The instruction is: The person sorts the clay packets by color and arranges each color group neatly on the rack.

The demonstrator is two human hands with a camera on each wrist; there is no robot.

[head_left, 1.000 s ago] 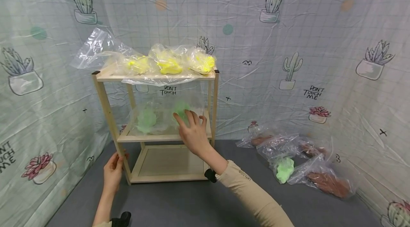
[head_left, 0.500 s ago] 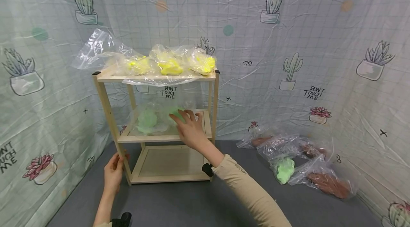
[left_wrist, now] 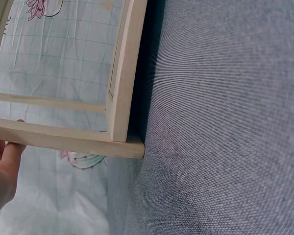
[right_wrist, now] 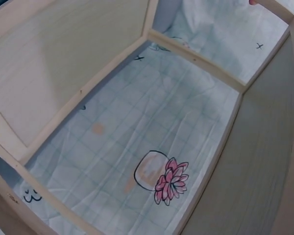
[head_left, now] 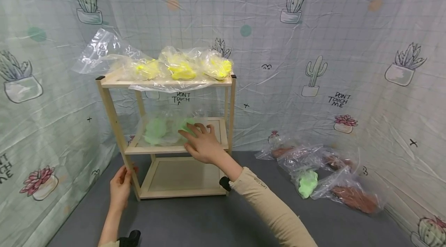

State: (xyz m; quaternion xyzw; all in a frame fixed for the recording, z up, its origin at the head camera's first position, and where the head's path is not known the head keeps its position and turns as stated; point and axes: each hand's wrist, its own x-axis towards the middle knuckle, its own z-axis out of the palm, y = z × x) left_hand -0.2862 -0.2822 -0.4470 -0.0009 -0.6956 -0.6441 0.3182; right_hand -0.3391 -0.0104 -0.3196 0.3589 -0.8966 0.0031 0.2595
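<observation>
A wooden rack (head_left: 228,123) with three levels stands on the grey table. My left hand (head_left: 120,187) grips its front left post (left_wrist: 54,139), thumb and fingers on either side. My right hand (head_left: 203,144) reaches onto the middle shelf, its fingers spread and slightly bent over a plastic bag with a green lump (head_left: 187,124), partly hidden behind them. Left of it on the same shelf lies another bagged green lump (head_left: 155,131). In the right wrist view only the rack's lower levels (right_wrist: 63,63) show, not the right hand's fingers.
Several clear bags with yellow lumps (head_left: 181,69) lie on the top shelf, one hanging past the left edge. On the table at right are bags with brown lumps (head_left: 355,198) and one green lump (head_left: 307,183). A cactus-print sheet (head_left: 271,103) encloses the table.
My right hand has moved left and slightly down along the middle shelf, and the green lump under it has shifted left, closer to the other one. The left hand stays on the post.
</observation>
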